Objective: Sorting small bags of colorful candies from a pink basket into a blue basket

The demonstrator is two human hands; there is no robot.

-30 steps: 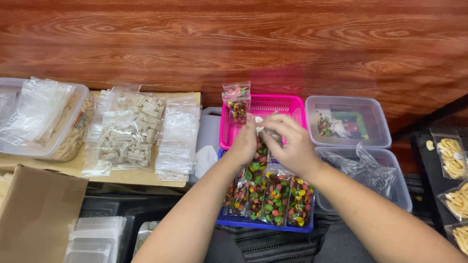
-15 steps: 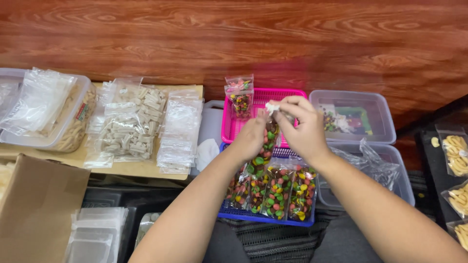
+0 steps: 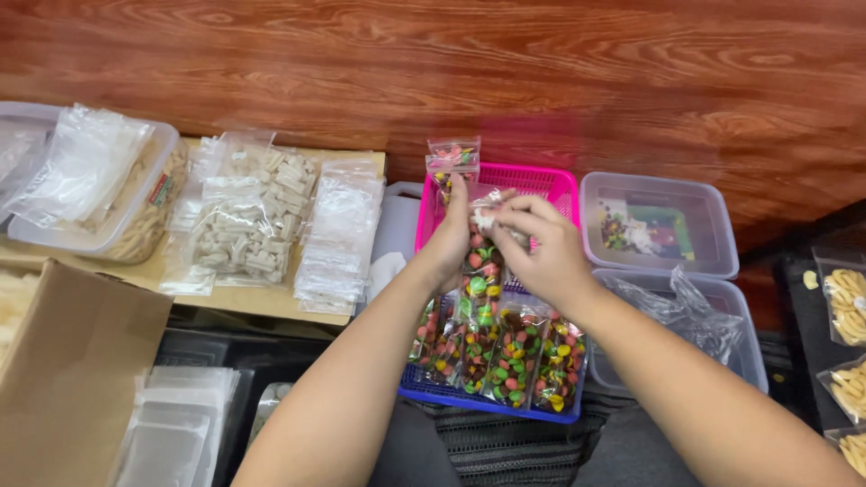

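Narrow clear candy bag [image 3: 481, 271] pinched at its top by both hands, above the blue basket [image 3: 492, 397].

The bag, filled with red, green and orange sweets, is held upright; the left hand [image 3: 448, 242] is closed on its left edge, the right hand [image 3: 541, 248] clamped on the top from the right. Filled bags [image 3: 519, 356] are lined up in the blue basket beneath. A pink basket [image 3: 541, 185] sits just behind, clear tubs [image 3: 657, 225] to the right, a stack of empty bags [image 3: 338, 239] on cardboard to the left.
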